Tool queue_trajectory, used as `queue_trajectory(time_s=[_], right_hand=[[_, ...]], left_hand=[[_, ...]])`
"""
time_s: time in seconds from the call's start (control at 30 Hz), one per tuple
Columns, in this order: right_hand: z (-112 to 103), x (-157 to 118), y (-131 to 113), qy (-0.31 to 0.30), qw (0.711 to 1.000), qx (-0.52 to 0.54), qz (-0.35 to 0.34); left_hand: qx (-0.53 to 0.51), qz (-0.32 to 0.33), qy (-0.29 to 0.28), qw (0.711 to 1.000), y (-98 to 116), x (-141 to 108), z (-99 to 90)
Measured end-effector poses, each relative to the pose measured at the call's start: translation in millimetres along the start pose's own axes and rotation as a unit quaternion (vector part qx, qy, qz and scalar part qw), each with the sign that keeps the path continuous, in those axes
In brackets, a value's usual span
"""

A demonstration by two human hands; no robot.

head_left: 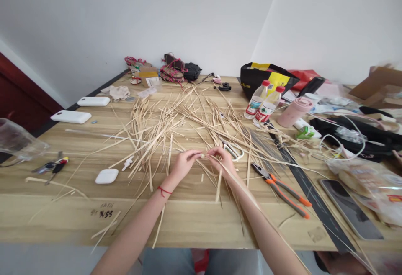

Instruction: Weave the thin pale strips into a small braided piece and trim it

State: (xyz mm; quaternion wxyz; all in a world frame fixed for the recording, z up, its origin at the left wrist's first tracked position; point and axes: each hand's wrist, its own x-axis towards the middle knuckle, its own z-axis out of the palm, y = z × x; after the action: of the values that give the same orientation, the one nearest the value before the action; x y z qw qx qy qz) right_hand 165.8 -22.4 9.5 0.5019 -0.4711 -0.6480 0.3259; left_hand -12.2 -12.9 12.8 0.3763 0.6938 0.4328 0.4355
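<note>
Above the counter (194, 227), one pale strip (203, 156) pinched.
I have left grip (185, 163) and right grip (223, 161) clamped on it, loose strips (137, 118) scattered beyond.

Ahead of you stands a plain pale wall (150, 24), and it meets a second pale wall (339, 19) along a slanting line to your right. At your far left you can see a dark red panel (15, 91) beside a whitish border. Before you spreads a wood-grained desk (132, 224), crossed on your right by a dark strip (317, 212). Pale grey floor (40, 260) shows below, under soft light.
</note>
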Motion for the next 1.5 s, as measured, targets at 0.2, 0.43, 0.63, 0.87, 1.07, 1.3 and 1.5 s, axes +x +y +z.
queue_trajectory(time_s=[0.2,0.43,0.63,0.87,1.07,1.3,1.5], right_hand=[[-1.3,0.9,0.1,-0.009,0.997,0.046,0.066],[-0.5,2.0,-0.8,-0.02,0.993,0.084,0.084],[-1.5,3.0,-5.4,-0.025,0.993,0.061,0.094],[-2.2,2.6,-1.3,-0.032,0.99,0.102,0.089],[-1.3,3.0,6.5,-0.033,0.993,0.071,0.085],[-6.0,3.0,1.8,-0.039,0.995,0.055,0.074],[-2.8,3.8,10.0,-0.035,0.998,0.043,0.033]], left_hand=[[-0.004,-0.005,-0.008,1.0,-3.3,-1.6,3.1],[0.025,0.003,-0.01,1.0,-5.7,-3.5,4.7],[0.04,0.009,-0.006,0.999,-5.5,-4.5,5.3],[0.0,-0.026,0.003,1.0,-8.6,-1.9,5.8],[0.008,-0.011,-0.001,1.0,-7.4,-2.7,5.9],[0.032,-0.01,0.006,0.999,-7.4,-3.3,6.2],[0.053,0.008,0.016,0.998,-7.3,-4.2,6.5]])
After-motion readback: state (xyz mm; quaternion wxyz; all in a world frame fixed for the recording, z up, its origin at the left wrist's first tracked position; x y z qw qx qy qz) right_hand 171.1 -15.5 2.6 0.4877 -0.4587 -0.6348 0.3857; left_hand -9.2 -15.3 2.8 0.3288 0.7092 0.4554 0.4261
